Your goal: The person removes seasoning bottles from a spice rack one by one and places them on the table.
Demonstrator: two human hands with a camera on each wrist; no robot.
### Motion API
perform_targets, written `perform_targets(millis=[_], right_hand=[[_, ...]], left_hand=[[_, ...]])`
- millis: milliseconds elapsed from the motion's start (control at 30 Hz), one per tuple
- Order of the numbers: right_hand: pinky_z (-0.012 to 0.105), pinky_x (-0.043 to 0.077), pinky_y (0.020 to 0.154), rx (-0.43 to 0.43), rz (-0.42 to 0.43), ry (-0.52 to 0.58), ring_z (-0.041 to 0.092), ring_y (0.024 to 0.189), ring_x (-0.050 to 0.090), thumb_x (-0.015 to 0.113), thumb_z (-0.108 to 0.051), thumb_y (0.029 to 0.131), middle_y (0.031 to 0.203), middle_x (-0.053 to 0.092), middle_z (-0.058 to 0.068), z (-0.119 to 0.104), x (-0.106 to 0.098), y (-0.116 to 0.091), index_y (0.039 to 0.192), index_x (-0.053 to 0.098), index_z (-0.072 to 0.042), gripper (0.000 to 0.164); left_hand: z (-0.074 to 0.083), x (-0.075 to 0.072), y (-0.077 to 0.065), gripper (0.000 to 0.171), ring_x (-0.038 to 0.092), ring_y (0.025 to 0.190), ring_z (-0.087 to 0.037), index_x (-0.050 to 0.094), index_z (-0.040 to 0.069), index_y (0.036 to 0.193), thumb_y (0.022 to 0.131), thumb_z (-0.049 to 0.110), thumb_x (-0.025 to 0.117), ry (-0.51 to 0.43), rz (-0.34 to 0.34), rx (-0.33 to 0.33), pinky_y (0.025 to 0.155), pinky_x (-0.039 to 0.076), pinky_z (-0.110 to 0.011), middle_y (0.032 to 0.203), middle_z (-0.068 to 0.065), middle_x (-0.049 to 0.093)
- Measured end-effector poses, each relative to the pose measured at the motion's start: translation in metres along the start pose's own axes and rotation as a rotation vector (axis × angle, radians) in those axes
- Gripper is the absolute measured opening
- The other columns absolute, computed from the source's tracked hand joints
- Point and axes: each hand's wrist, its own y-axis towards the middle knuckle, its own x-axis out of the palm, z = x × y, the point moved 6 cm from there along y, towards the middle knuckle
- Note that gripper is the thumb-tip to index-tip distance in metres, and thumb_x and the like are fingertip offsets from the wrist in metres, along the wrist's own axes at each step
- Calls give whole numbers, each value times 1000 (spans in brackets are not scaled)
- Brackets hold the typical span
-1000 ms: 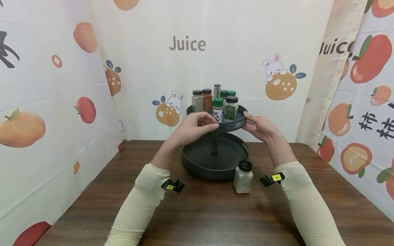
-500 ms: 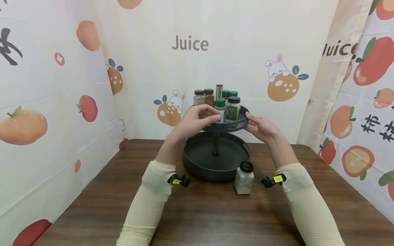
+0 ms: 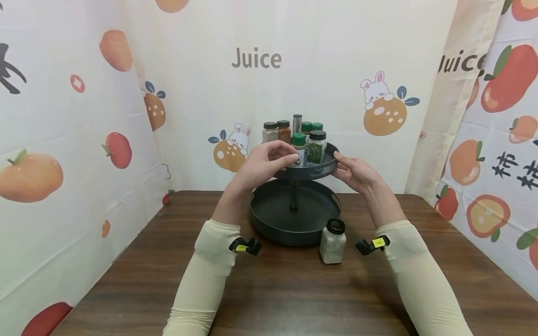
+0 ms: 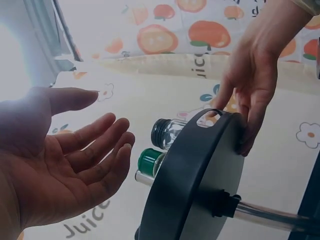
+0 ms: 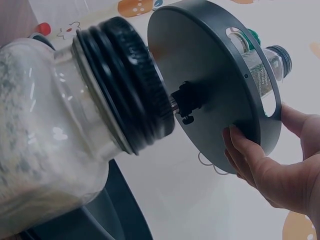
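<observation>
Fingers [image 5: 245, 144] of the right hand [image 3: 356, 175] grip the rim of the dark upper tray [image 3: 306, 174], while those of the left hand [image 3: 265, 164] are spread and loosely bent, holding nothing, near its front. That tray carries a green-capped jar [image 3: 299, 139], a black-capped jar of green flakes [image 3: 316, 151], a pale-filled jar [image 3: 270, 133] and an orange-brown one [image 3: 284, 133]. Below sits the lower tray [image 3: 290, 235], on the worktop [image 3: 269, 289]. Just in front, toward the right, a loose jar [image 3: 332, 247] with pale contents stands upright, blocking much of the right wrist view. Two green caps [image 3: 312, 126] show behind, their jars mostly hidden; the left hand covers part of the upper rim.
</observation>
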Motion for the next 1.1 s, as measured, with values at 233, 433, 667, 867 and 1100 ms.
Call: perform_targets(millis=[233, 433, 667, 867, 1100], right_hand=[[27, 58, 84, 1, 5, 1, 17, 103, 66, 66, -23, 93, 110, 67, 10, 1, -2, 0, 142, 39, 6, 63], [26, 58, 83, 2, 20, -18, 16, 99, 67, 67, -24, 92, 106, 68, 8, 2, -3, 0, 141, 40, 7, 64], [27, 58, 82, -8, 21, -5, 16, 99, 68, 68, -24, 92, 103, 69, 9, 0, -4, 0, 140, 41, 7, 63], [27, 58, 83, 0, 23, -15, 17, 97, 68, 69, -24, 91, 102, 70, 8, 1, -5, -1, 137, 45, 6, 60], [27, 58, 83, 0, 15, -20, 17, 96, 68, 69, -25, 91, 101, 70, 9, 0, -5, 0, 138, 43, 5, 62]], left_hand=[[2, 1, -2, 28, 63, 101, -32, 67, 7, 115, 95, 27, 65, 3, 8, 1, 89, 53, -53, 110, -10, 69], [0, 3, -2, 27, 62, 101, -34, 68, 8, 114, 95, 27, 66, 15, 12, -7, 89, 52, -55, 110, -11, 69], [0, 4, 0, 27, 63, 97, -31, 69, 9, 113, 95, 28, 66, 55, 25, 6, 85, 54, -52, 107, -8, 70], [-4, 7, 1, 25, 64, 92, -22, 69, 12, 111, 95, 31, 66, 109, 21, 6, 80, 55, -41, 104, -4, 70], [-7, 7, 4, 25, 64, 92, -21, 70, 12, 111, 95, 31, 66, 121, 27, 12, 78, 56, -39, 104, -3, 71]])
